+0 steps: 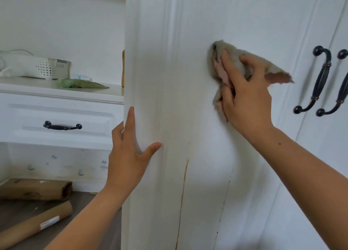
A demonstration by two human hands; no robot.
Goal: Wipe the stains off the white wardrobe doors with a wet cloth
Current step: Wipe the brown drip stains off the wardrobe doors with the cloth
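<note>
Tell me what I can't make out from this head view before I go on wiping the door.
- Door surface under the cloth: covered by the cloth and the right hand, so any stain there is hidden.
- Lower end of the brown streak: cut off by the bottom edge.
- Left hand fingertips: wrapped round the door edge, out of sight.
- Second handle: partly cut by the right edge.
- Whether the cloth is wet: cannot tell.

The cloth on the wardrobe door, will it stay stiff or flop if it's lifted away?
Probably floppy: the cloth bunches under the right hand, and one corner droops free. Its fuzzy surface likely grips rather than slides.
</note>
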